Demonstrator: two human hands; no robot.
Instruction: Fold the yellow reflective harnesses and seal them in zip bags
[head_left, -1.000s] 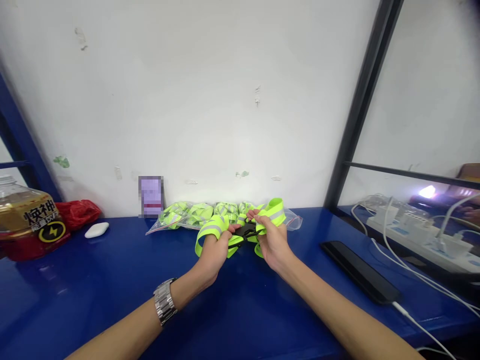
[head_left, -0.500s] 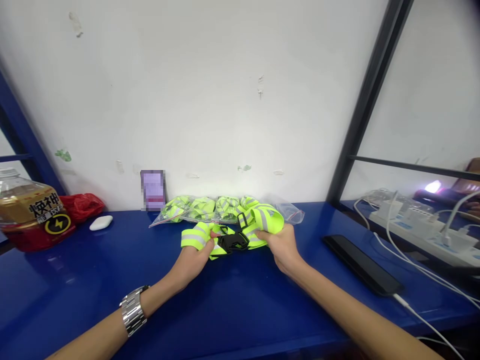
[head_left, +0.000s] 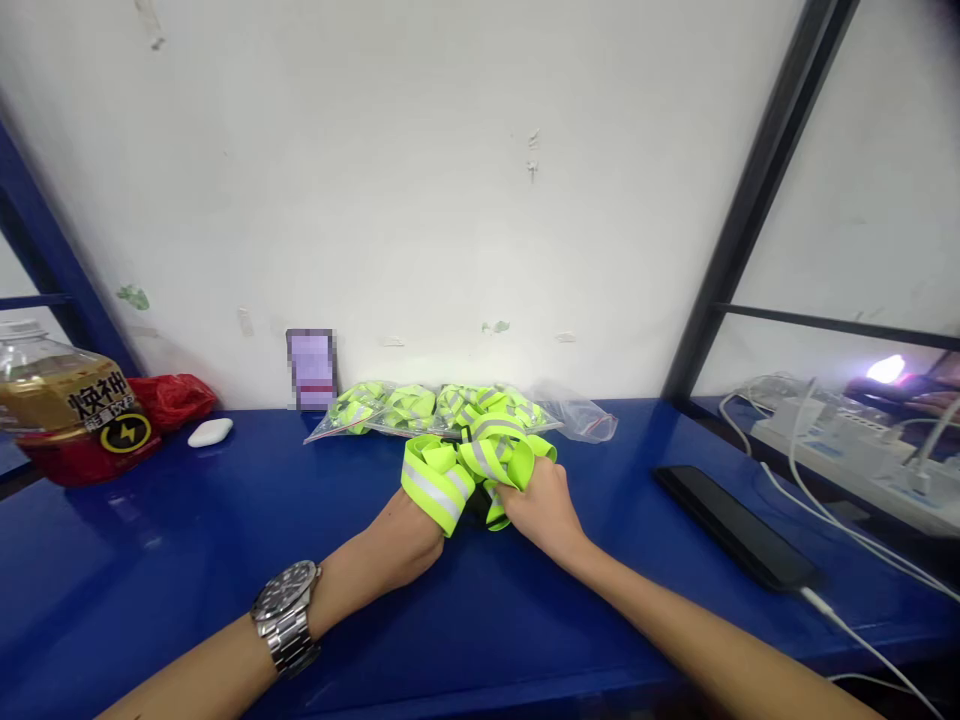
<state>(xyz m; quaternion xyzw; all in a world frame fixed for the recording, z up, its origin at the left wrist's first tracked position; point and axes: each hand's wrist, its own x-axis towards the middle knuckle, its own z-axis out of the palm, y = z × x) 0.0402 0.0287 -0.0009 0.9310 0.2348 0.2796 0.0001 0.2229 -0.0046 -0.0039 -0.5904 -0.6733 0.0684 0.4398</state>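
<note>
Between my two hands is a bunched neon-yellow reflective strap [head_left: 495,445] with silver stripes and black fittings. My left hand [head_left: 409,535] is closed on its left end, and a loop of the strap covers most of the fingers. My right hand [head_left: 544,510] grips the folded right part, knuckles up. The black buckle is mostly hidden between the hands. Just behind lie clear zip bags [head_left: 409,405] with more rolled neon straps inside, against the wall.
On the left stand a drink bottle [head_left: 71,410], a red plastic bag [head_left: 176,400] and a white earbud case [head_left: 210,432]. A phone [head_left: 313,368] leans on the wall. To the right are a black phone [head_left: 731,525] on a cable and a power strip [head_left: 840,450].
My hands have come closer together, and the strap between them is more bunched. My left wrist has turned, showing the watch face. The buckle has gone mostly out of sight.
</note>
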